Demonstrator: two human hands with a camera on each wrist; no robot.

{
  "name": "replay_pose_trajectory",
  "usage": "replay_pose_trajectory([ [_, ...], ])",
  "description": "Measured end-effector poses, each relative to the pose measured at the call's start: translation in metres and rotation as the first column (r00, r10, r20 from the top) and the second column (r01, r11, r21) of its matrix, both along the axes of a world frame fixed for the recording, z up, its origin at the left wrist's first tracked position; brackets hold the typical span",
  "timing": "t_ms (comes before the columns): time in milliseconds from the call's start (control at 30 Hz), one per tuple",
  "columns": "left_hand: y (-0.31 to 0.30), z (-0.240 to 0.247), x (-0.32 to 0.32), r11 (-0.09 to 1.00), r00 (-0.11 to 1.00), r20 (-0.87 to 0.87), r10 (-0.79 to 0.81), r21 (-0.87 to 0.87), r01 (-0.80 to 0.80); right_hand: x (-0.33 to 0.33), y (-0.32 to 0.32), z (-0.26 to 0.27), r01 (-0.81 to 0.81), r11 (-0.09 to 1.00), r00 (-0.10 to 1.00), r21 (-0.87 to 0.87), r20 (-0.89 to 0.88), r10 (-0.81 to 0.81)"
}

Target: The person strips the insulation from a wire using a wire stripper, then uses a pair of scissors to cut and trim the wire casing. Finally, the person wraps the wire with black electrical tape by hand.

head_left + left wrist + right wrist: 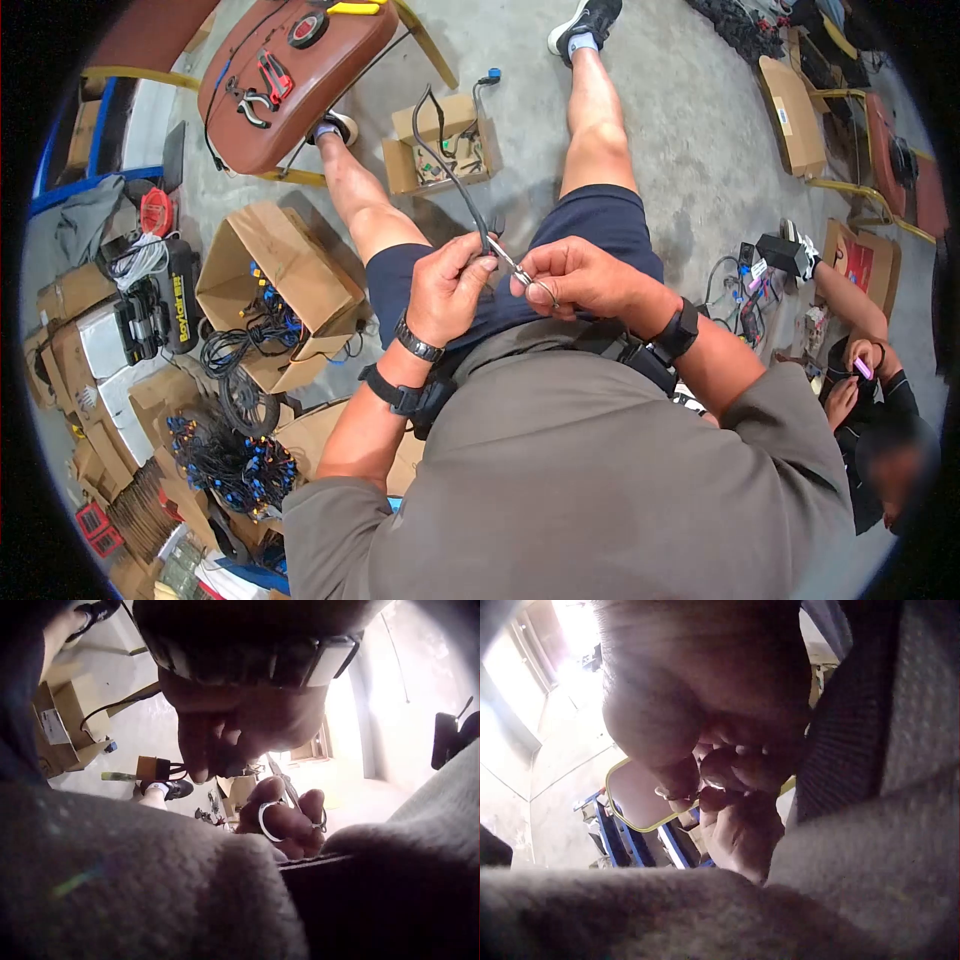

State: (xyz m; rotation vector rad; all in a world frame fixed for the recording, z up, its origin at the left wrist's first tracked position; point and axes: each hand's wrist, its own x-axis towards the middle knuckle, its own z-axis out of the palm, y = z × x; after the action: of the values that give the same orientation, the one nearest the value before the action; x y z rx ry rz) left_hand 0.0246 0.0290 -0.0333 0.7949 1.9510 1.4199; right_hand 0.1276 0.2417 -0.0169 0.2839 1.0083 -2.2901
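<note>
Above the lap, the left hand (449, 290) pinches a black cable (455, 180) between thumb and fingers. The cable rises in a bend and ends in a blue connector (490, 76) over the small carton. Fingers through the handle loops, the right hand (585, 277) holds metal scissors (519, 272), whose blades point at the cable by the left fingertips. In the left wrist view a yellow connector (152, 769) hangs beside the left hand (247, 724), and the scissor loop (268, 822) circles a right finger. The right wrist view shows both hands close together, the blades hidden.
A small carton (402, 168) with parts stands between the feet. On a brown chair (225, 80) lie pliers, cutters and a tape roll. A larger carton (235, 235) of cables stands left, near a heap of blue-tipped cables (230, 465). Another person (860, 400) sits at the right.
</note>
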Motion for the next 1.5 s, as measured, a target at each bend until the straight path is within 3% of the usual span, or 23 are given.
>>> replay_pose_trajectory([
  [67, -0.001, -0.001, -0.002, 1.0, 0.999, -0.053, -0.008, 0.007, 0.009, -0.001, 0.003, 0.005, -0.035, 0.999, 0.999, 0.013, 0.009, 0.035],
  [133, 0.002, 0.0, -0.006, 0.998, 0.974, -0.225, -0.003, 0.068, 0.019, -0.003, 0.007, 0.006, -0.085, 0.996, 0.996, 0.034, 0.015, 0.085],
  [267, 0.0, -0.008, -0.014, 0.991, 0.863, -0.504, -0.039, 0.094, 0.099, -0.009, 0.021, -0.003, -0.227, 0.971, 0.974, 0.069, 0.024, 0.226],
  [300, -0.001, -0.009, -0.016, 0.992, 0.84, -0.54, -0.052, 0.065, 0.104, -0.014, 0.025, -0.002, -0.272, 0.95, 0.961, 0.154, 0.0, 0.276],
  [400, -0.001, -0.008, -0.013, 0.998, 0.939, -0.343, 0.002, 0.054, 0.017, -0.038, 0.037, 0.021, -0.386, 0.778, 0.882, 0.495, -0.048, 0.468],
  [467, -0.002, -0.013, -0.01, 0.998, 0.995, -0.084, 0.047, 0.054, -0.043, -0.051, 0.042, 0.034, -0.388, 0.6, 0.817, 0.7, -0.041, 0.576],
  [533, -0.002, -0.015, -0.003, 0.981, 0.961, 0.248, 0.124, 0.115, -0.156, -0.05, 0.041, 0.027, -0.308, 0.596, 0.805, 0.741, -0.131, 0.579],
  [600, 0.0, -0.014, 0.0, 0.939, 0.867, 0.439, 0.238, 0.124, -0.32, -0.05, 0.042, 0.028, -0.199, 0.589, 0.777, 0.784, -0.24, 0.582],
  [667, -0.005, -0.01, -0.009, 0.899, 0.802, 0.489, 0.342, 0.08, -0.432, -0.044, 0.04, 0.019, -0.21, 0.665, 0.864, 0.717, -0.183, 0.469],
  [733, -0.011, -0.005, -0.016, 0.911, 0.781, 0.525, 0.34, 0.022, -0.411, -0.034, 0.033, 0.006, -0.105, 0.738, 0.937, 0.667, -0.183, 0.299],
  [767, -0.014, -0.003, -0.02, 0.915, 0.769, 0.54, 0.343, -0.006, -0.404, -0.032, 0.031, 0.005, -0.14, 0.719, 0.951, 0.681, -0.109, 0.289],
  [800, -0.017, -0.006, -0.021, 0.916, 0.758, 0.556, 0.341, -0.014, -0.402, -0.029, 0.027, -0.009, -0.02, 0.68, 0.92, 0.733, -0.252, 0.299],
  [867, -0.018, -0.009, -0.019, 0.921, 0.77, 0.535, 0.349, -0.047, -0.386, -0.043, 0.021, 0.009, -0.085, 0.679, 0.949, 0.729, -0.147, 0.277],
  [1000, -0.019, -0.023, -0.024, 0.933, 0.736, 0.596, 0.32, -0.064, -0.354, -0.089, 0.017, 0.004, 0.119, 0.61, 0.899, 0.783, -0.346, 0.269],
  [1167, -0.019, -0.028, -0.045, 0.941, 0.717, 0.627, 0.304, -0.083, -0.327, -0.189, 0.02, 0.011, 0.393, 0.406, 0.752, 0.825, -0.542, 0.375],
  [1300, -0.023, -0.03, -0.064, 0.956, 0.701, 0.664, 0.259, -0.074, -0.283, -0.281, 0.012, 0.02, 0.386, 0.316, 0.765, 0.867, -0.492, 0.416],
  [1400, -0.028, -0.032, -0.075, 0.964, 0.632, 0.74, 0.231, -0.089, -0.249, -0.341, 0.004, 0.011, 0.513, 0.237, 0.637, 0.825, -0.551, 0.54],
  [1500, -0.033, -0.035, -0.089, 0.975, 0.6, 0.778, 0.185, -0.072, -0.208, -0.389, -0.007, 0.006, 0.497, 0.093, 0.619, 0.863, -0.428, 0.659],
])
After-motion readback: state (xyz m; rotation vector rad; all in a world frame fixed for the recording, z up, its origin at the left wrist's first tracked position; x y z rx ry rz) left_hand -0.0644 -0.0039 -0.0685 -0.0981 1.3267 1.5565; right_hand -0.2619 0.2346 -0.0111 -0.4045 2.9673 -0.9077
